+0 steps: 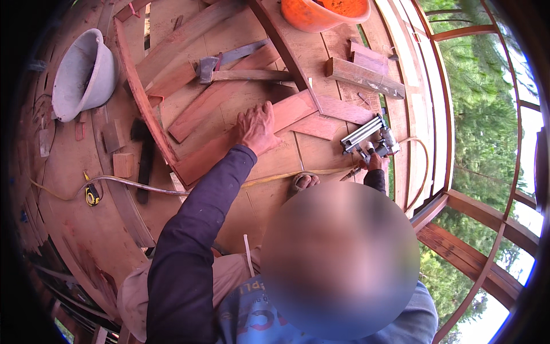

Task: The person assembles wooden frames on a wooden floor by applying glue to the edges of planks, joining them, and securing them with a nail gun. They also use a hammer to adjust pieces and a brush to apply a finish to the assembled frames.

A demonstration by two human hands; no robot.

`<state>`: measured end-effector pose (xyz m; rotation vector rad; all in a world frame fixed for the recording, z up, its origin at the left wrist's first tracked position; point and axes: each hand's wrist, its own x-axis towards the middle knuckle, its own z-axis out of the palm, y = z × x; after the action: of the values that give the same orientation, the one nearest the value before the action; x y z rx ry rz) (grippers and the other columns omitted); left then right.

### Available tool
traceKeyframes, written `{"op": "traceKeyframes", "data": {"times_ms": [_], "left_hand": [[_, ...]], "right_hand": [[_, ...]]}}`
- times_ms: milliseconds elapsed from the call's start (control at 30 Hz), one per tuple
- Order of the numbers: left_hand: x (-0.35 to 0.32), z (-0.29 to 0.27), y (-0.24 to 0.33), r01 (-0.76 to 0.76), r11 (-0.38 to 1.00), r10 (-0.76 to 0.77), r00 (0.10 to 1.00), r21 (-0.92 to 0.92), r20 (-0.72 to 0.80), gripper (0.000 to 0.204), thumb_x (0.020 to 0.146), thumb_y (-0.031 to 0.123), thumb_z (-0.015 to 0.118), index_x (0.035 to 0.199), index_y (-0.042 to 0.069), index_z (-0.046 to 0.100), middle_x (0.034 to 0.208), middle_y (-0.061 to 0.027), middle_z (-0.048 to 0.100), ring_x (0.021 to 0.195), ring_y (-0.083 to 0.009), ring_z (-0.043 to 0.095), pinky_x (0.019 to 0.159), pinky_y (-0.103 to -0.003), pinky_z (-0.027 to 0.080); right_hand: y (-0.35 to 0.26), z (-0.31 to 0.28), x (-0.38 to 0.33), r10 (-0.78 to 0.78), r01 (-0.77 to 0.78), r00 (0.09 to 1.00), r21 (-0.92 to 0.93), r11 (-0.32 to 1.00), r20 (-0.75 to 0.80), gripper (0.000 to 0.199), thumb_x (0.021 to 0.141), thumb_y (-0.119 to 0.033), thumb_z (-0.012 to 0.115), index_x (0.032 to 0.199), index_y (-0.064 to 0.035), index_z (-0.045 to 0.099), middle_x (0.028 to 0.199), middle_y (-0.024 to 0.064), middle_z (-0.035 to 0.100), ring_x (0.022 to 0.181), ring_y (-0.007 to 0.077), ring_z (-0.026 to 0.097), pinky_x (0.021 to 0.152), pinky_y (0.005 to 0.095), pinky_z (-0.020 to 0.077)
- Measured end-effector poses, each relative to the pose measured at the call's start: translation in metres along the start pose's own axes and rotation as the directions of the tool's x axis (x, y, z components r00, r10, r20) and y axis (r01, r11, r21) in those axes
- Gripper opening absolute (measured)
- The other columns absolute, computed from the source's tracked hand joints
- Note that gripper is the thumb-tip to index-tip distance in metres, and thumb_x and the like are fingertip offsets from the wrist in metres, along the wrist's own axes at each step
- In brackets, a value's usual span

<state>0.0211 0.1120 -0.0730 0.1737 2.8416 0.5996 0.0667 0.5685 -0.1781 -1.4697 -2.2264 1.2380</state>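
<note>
A long reddish wooden board [200, 159] forms the near side of a rectangular wooden frame [137, 86] lying on the plank floor. My left hand [258, 127] is closed over this board, its fingers bent across the far edge. Off to the right, my right hand [375, 162] grips a silver-grey nail gun [366, 133] by its handle; part of that hand is hidden. The nail gun is close to the frame's right corner but apart from it. Two short boards [344, 109] lie between that corner and the tool.
Inside the frame are an axe [252, 75] and loose boards [197, 112]. A grey basin [86, 74] stands left, an orange basin [323, 16] at the back. A yellow air hose [269, 178] crosses near a tape measure [92, 195]. Thick timber [366, 79] lies right, before the open edge.
</note>
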Motion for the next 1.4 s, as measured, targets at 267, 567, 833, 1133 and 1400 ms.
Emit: {"op": "traceKeyframes", "data": {"times_ms": [267,567,833,1133,1400], "left_hand": [[-0.009,0.009,-0.012,0.004,0.997,-0.006,1.0,-0.083,-0.018,0.069,0.061,0.024,0.087,0.114,0.006,0.047,0.111,-0.0196,0.061,0.106,-0.0386,0.062,0.09,-0.051,0.048],[-0.023,0.021,-0.016,-0.096,0.991,0.091,0.994,-0.09,-0.065,0.066,0.059,0.02,0.085,0.112,0.007,0.047,0.107,-0.0175,0.061,0.103,-0.0382,0.062,0.087,-0.051,0.048],[-0.024,0.03,-0.016,-0.138,0.984,0.116,0.976,-0.113,-0.183,0.056,0.062,0.017,0.077,0.11,0.007,0.05,0.106,-0.0161,0.062,0.098,-0.0375,0.062,0.085,-0.05,0.049],[-0.023,0.036,-0.021,-0.184,0.975,0.155,0.964,-0.123,-0.214,0.063,0.06,0.02,0.081,0.114,0.006,0.051,0.106,-0.0156,0.062,0.1,-0.0371,0.063,0.083,-0.049,0.05],[-0.035,0.034,-0.016,-0.087,0.996,0.08,0.976,-0.027,-0.201,0.066,0.064,0.019,0.082,0.121,0.009,0.051,0.111,-0.011,0.06,0.106,-0.0275,0.06,0.089,-0.044,0.041]], "right_hand": [[-0.037,-0.014,-0.018,0.01,-0.07,0.954,0.188,0.98,0.299,0.036,0.075,-0.012,0.085,0.1,0.0061,0.066,0.08,0.0104,0.066,0.065,0.0217,0.064,0.044,0.0341,0.0506],[-0.202,-0.039,-0.115,-0.496,0.403,0.651,0.293,0.867,0.574,0.057,0.086,-0.022,0.079,0.129,-0.0017,0.048,0.09,0.0044,0.056,0.062,0.0112,0.058,0.052,0.0257,0.0489],[-0.294,-0.013,-0.183,-0.514,0.884,0.157,0.112,0.454,0.843,0.056,0.09,-0.027,0.074,0.132,-0.0016,0.048,0.114,0.0205,0.068,0.102,0.036,0.068,0.09,0.0445,0.0507],[-0.311,0.027,-0.198,-0.274,0.961,0.162,-0.089,0.261,0.948,0.056,0.088,-0.035,0.074,0.128,-0.0063,0.048,0.108,0.0234,0.067,0.099,0.0427,0.067,0.085,0.0495,0.0505],[-0.319,0.034,-0.222,-0.5,0.948,-0.004,0.162,0.273,0.866,0.052,0.087,-0.028,0.077,0.125,-0.0035,0.051,0.105,0.0179,0.067,0.1,0.0375,0.066,0.087,0.0441,0.0506]]}}
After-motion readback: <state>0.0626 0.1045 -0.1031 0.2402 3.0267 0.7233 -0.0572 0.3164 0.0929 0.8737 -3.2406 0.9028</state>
